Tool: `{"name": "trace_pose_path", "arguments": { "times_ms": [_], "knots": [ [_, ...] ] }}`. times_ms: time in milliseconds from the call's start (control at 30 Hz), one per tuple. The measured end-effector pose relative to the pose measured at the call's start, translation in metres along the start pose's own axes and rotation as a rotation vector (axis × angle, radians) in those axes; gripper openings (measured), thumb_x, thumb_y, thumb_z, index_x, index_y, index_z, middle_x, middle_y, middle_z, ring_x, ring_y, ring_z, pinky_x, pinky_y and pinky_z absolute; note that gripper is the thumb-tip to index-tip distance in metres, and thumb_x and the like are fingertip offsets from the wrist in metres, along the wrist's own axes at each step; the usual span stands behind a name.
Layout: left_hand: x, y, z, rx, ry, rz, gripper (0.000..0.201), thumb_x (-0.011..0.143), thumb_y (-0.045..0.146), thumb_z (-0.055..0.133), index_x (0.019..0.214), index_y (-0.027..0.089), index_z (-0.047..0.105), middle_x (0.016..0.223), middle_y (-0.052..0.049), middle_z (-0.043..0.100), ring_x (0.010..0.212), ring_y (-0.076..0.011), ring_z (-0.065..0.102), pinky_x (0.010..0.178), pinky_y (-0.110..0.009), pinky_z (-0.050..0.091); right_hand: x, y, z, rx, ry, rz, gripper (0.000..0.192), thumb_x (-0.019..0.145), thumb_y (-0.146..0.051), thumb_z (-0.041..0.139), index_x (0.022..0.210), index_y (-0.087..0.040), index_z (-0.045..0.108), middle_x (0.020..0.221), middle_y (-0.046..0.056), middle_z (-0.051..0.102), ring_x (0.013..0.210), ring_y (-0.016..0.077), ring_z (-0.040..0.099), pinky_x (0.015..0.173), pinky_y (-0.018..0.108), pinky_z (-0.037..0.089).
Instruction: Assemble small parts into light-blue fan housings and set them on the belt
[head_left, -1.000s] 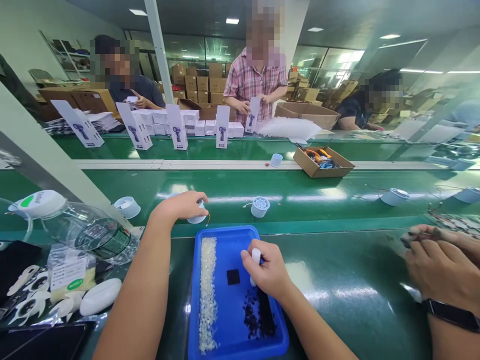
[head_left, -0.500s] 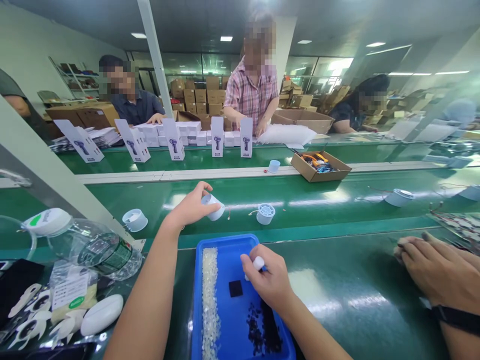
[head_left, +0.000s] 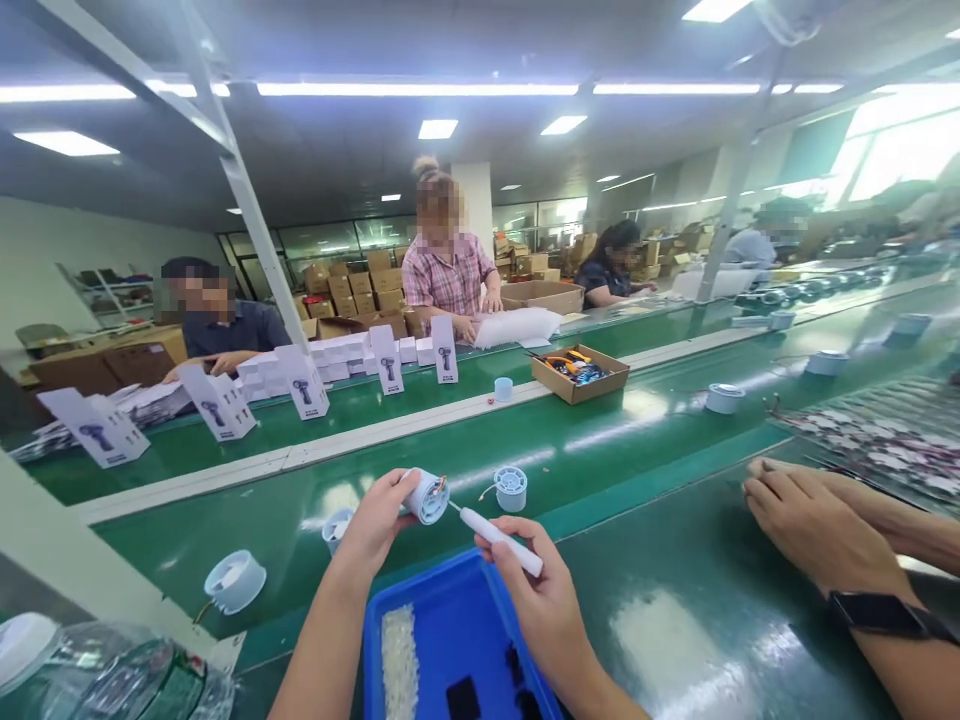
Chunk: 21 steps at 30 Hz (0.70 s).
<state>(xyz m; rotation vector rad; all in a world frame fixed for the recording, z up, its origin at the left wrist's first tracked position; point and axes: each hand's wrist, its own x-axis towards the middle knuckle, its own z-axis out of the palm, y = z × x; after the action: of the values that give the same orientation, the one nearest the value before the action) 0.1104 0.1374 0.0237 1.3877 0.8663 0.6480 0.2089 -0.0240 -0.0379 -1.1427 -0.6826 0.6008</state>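
My left hand (head_left: 380, 518) grips a pale blue round plastic housing (head_left: 432, 497) by its side, tilted so its open end with small wires faces right. In my right hand (head_left: 541, 590) is a white-handled tool with a thin shaft (head_left: 501, 540), held like a pen. Its tip points at the housing's open end; whether they touch, I cannot tell. Below both hands lies a blue tray (head_left: 427, 588) with clear-white small pieces (head_left: 400, 655) along its left side and black pieces (head_left: 463, 697). A similar housing (head_left: 511, 489) stands just beyond the tool.
More housings (head_left: 235, 581) sit along the green belt (head_left: 360, 450). A cardboard box (head_left: 580, 375) of tools stands farther back, past printed white boxes (head_left: 305, 383). A plastic bottle (head_left: 142, 670) is at lower left. A co-worker's hands (head_left: 825, 520) rest at the right.
My left hand has brought the housing nearer and turned its open end right. My right hand has lifted the tool from over the tray to the housing. The view has tilted up and shifted right.
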Motion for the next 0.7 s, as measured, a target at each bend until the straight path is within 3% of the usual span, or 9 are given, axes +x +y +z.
{"name": "trace_pose_path", "arguments": {
  "times_ms": [233, 433, 500, 600, 700],
  "knots": [
    [-0.01, 0.01, 0.014, 0.075, -0.046, 0.032, 0.036, 0.065, 0.049, 0.069, 0.076, 0.016, 0.06, 0.076, -0.002, 0.059, 0.069, -0.0142, 0.053, 0.064, -0.028, 0.048, 0.003, -0.002, 0.001, 0.024, -0.04, 0.042, 0.04, 0.08, -0.053, 0.057, 0.099, -0.019, 0.056, 0.095, 0.011, 0.07, 0.086, 0.0219, 0.063, 0.073, 0.03, 0.048],
    [-0.016, 0.016, 0.028, 0.122, -0.093, 0.015, 0.033, 0.067, 0.047, 0.068, 0.073, 0.017, 0.055, 0.072, -0.001, 0.061, 0.065, -0.0142, 0.054, 0.059, -0.025, 0.045, 0.002, 0.004, -0.003, -0.028, -0.049, 0.005, 0.039, 0.082, -0.054, 0.054, 0.1, -0.019, 0.056, 0.085, 0.007, 0.066, 0.077, 0.0189, 0.06, 0.066, 0.026, 0.046],
    [-0.018, 0.014, 0.034, 0.123, -0.039, 0.079, 0.03, 0.068, 0.044, 0.067, 0.07, 0.018, 0.052, 0.067, 0.001, 0.057, 0.061, -0.0127, 0.051, 0.055, -0.023, 0.042, 0.001, 0.005, -0.003, -0.111, -0.053, -0.012, 0.04, 0.083, -0.054, 0.051, 0.101, -0.018, 0.056, 0.072, 0.002, 0.059, 0.062, 0.014, 0.052, 0.056, 0.023, 0.04],
    [-0.021, 0.008, 0.047, 0.012, 0.14, 0.227, 0.035, 0.073, 0.044, 0.062, 0.06, 0.021, 0.04, 0.055, 0.006, 0.042, 0.051, -0.0099, 0.041, 0.049, -0.022, 0.035, 0.0, 0.004, -0.001, -0.248, -0.226, -0.01, 0.04, 0.088, -0.052, 0.043, 0.097, -0.018, 0.059, 0.057, -0.004, 0.044, 0.049, 0.0095, 0.036, 0.047, 0.022, 0.027],
    [-0.025, 0.002, 0.063, -0.056, 0.333, 0.32, 0.045, 0.075, 0.047, 0.058, 0.054, 0.022, 0.028, 0.051, 0.007, 0.027, 0.045, -0.0089, 0.03, 0.045, -0.023, 0.032, -0.003, 0.005, 0.001, -0.315, -0.34, -0.071, 0.044, 0.09, -0.052, 0.035, 0.091, -0.016, 0.062, 0.053, -0.004, 0.039, 0.048, 0.0095, 0.035, 0.048, 0.023, 0.026]
  ]
}}
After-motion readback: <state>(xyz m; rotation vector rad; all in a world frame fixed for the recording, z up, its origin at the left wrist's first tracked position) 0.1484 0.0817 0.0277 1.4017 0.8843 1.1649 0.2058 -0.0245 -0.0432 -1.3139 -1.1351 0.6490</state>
